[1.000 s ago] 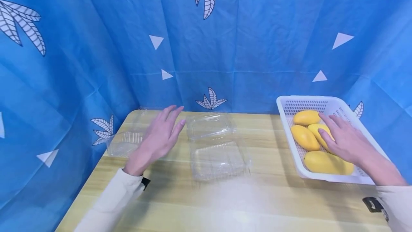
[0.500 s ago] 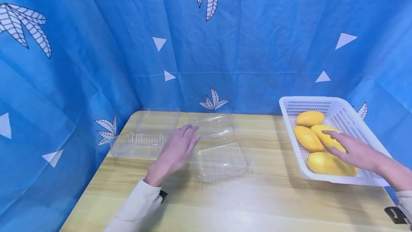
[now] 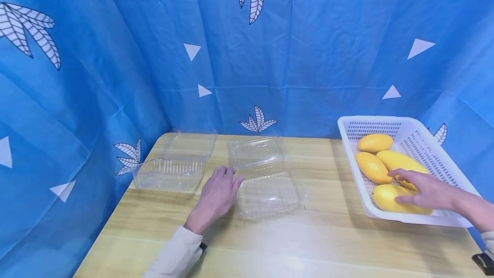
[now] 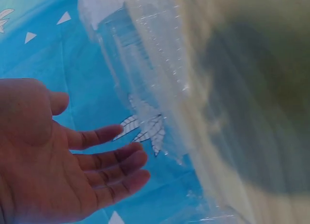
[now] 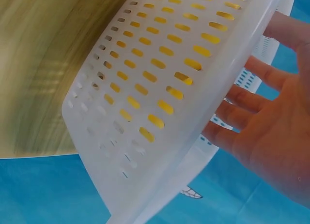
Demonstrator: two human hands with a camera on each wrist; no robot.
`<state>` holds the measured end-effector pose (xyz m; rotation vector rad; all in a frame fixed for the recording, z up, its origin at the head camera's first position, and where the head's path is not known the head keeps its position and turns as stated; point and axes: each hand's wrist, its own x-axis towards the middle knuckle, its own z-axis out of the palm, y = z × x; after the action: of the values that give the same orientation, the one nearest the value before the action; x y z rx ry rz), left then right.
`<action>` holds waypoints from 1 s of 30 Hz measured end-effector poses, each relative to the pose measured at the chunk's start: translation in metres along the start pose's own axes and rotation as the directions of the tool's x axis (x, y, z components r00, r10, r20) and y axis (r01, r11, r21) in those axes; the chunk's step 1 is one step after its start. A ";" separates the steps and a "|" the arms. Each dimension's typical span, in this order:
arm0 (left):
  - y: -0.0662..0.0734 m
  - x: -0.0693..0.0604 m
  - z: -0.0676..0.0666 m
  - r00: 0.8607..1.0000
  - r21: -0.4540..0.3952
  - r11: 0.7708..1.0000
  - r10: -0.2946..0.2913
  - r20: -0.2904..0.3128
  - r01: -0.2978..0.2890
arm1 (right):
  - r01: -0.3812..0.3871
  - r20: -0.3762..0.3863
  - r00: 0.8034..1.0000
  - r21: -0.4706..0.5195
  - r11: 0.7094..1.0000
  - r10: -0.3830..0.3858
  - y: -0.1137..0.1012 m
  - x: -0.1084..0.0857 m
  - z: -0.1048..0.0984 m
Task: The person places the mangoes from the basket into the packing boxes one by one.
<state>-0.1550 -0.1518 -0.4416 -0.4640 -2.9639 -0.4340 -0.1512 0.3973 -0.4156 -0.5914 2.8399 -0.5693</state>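
Over the wooden table (image 3: 285,243), the left hand (image 3: 214,200) hovers with relaxed, slightly parted fingers, between one clear container (image 3: 268,194) and another clear container (image 3: 167,177). The right hand (image 3: 430,190) spreads thumb and fingers wide over the front mango (image 3: 386,197) in the white basket (image 3: 360,196); whether they touch cannot be told. Three more mangoes (image 3: 372,167) lie behind, before a blue curtain (image 3: 324,67).

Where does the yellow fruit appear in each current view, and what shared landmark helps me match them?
Head: the yellow fruit is at right, inside the white basket, partly covered by the right hand.
Left wrist: not visible.
Right wrist: only yellow patches at upper centre, seen through the openings of the white basket.
Shared landmark: the blue cloth, visible in all three.
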 end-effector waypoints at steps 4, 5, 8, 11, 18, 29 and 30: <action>-0.002 -0.003 0.007 1.000 0.029 0.999 -0.020 0.025 0.019 | 0.027 0.006 1.000 0.001 1.000 -0.027 0.001 0.002 0.001; -0.003 -0.004 0.008 1.000 0.032 0.999 -0.020 0.024 0.019 | 0.025 0.013 1.000 0.000 1.000 -0.025 0.001 0.002 0.000; -0.004 -0.005 0.011 1.000 0.026 0.999 -0.023 0.008 0.023 | 0.009 0.036 0.999 -0.004 1.000 -0.009 0.001 0.003 0.000; -0.005 -0.006 0.014 0.999 0.032 0.999 -0.037 0.011 0.037 | 0.004 0.061 0.998 -0.009 1.000 -0.003 0.001 0.002 -0.001; -0.004 -0.009 0.024 0.988 0.088 0.991 -0.107 0.112 0.097 | 0.004 0.078 0.997 -0.054 0.999 0.000 0.005 -0.001 0.001; -0.003 -0.011 0.034 0.989 0.057 0.994 -0.096 0.113 0.090 | 0.016 0.071 0.997 -0.072 0.997 -0.010 0.007 -0.002 0.005; -0.004 -0.011 0.034 0.991 0.056 0.995 -0.090 0.102 0.085 | 0.013 0.072 0.997 -0.071 0.997 -0.007 0.008 -0.001 0.005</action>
<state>-0.1482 -0.1483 -0.4772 -0.3635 -3.0971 -0.3516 -0.1513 0.4026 -0.4230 -0.6255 2.8008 -0.4398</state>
